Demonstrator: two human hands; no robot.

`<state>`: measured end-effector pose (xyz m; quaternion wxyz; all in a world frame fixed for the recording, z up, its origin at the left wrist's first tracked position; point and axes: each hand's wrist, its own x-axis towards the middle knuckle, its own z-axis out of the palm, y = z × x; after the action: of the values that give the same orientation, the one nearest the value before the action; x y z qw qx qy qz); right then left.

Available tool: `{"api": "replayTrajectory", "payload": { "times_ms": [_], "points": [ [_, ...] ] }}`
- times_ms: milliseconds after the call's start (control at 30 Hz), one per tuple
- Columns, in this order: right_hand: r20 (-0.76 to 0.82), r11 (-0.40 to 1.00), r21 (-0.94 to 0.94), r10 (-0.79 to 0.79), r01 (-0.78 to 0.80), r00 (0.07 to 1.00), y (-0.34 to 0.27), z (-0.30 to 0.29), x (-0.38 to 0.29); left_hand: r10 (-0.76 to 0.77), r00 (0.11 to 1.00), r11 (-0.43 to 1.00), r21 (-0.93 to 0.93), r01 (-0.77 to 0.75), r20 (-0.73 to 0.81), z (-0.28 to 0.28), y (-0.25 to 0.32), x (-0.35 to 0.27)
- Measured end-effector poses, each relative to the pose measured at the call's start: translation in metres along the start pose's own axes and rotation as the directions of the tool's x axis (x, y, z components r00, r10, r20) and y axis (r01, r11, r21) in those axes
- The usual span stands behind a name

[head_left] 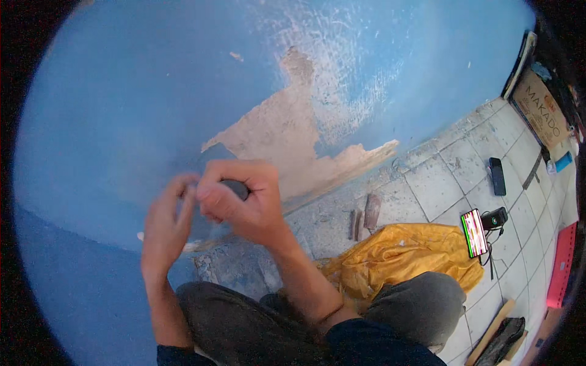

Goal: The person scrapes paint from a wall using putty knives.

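Observation:
My right hand (245, 201) is closed in a fist around a dark tool handle (236, 188). Only the handle's rounded end shows; the rest of the tool is hidden by the fist. Close beside its thumb is my left hand (167, 224), blurred, its thumb and fingers bent and apart, with nothing visible between them. Both hands are in front of a blue painted wall (137, 114). Beyond the fist, a bare plaster patch (279, 123) with ragged paint edges runs down towards the floor. Whitish scrape marks (352, 68) cover the paint above and right of it.
Two brownish blocks (372, 211) lie on the dusty tiled floor (430, 187) near a crumpled yellow cloth (407, 251). Past it are a lit phone (474, 233), a black device with a cable (494, 218) and a dark phone (497, 176). A cardboard box (540, 107) stands far right.

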<state>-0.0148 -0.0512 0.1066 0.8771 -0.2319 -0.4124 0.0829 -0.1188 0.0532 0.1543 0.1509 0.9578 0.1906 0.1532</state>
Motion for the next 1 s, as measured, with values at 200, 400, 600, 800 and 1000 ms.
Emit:
{"api": "replayTrajectory", "payload": {
  "times_ms": [200,400,600,800,1000],
  "points": [
    [-0.108,0.985,-0.14,-0.119,0.103,0.987,0.011,-0.003,0.004,0.131,0.94,0.898,-0.364,-0.248,-0.316,-0.017,0.041,0.026],
    [-0.128,0.979,-0.178,-0.121,0.097,0.984,0.01,-0.015,0.004,0.22,0.882,0.734,-0.525,-0.431,-0.416,0.006,0.029,0.05],
    [-0.045,0.946,-0.323,-0.029,0.013,0.999,0.008,-0.024,0.006,0.357,0.853,0.667,-0.536,-0.518,-0.379,0.018,0.021,0.065],
    [0.099,0.977,-0.036,-0.207,0.211,0.973,0.003,-0.023,0.02,0.372,0.461,0.222,-0.405,-0.887,-0.805,-0.051,0.043,0.103],
    [0.315,0.939,-0.139,-0.261,0.316,0.913,-0.03,0.002,0.031,0.483,-0.131,0.233,0.271,-0.934,-0.866,-0.1,-0.006,0.117]
  ]
}}
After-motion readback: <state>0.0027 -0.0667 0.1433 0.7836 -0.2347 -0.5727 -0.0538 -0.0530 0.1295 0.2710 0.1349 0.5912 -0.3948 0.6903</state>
